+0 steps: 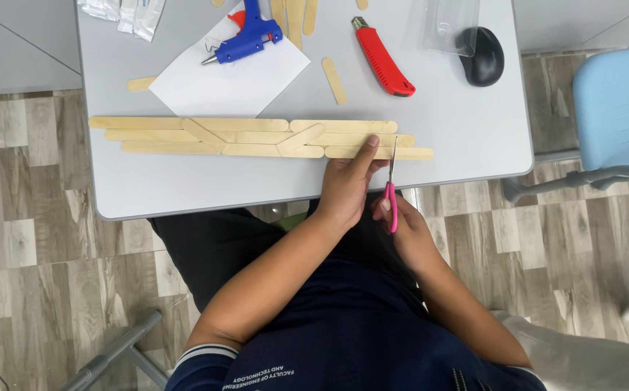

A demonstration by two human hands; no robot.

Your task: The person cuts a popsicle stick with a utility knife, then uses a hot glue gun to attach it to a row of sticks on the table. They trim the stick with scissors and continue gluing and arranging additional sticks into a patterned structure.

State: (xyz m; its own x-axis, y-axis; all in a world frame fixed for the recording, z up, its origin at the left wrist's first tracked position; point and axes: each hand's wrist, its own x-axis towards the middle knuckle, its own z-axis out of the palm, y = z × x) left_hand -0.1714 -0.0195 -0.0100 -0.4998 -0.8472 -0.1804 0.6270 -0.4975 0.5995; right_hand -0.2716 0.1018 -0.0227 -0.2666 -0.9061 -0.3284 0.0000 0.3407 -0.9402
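Note:
A long flat panel of glued wooden craft sticks [256, 136] lies across the grey table [184, 181], three rows deep with slanted sticks across the joints. My left hand [347, 185] presses its fingers down on the panel's right part. My right hand [401, 224] grips pink-handled scissors [392, 185], whose blades point away from me and meet the sticks near the right end.
At the table's far side are a blue glue gun [246, 38] on white paper [228, 76], a red utility knife [382, 58], a black mouse [484, 56], clear plastic bags [123, 14] and loose sticks [334, 80]. A light blue chair [615, 108] stands at right.

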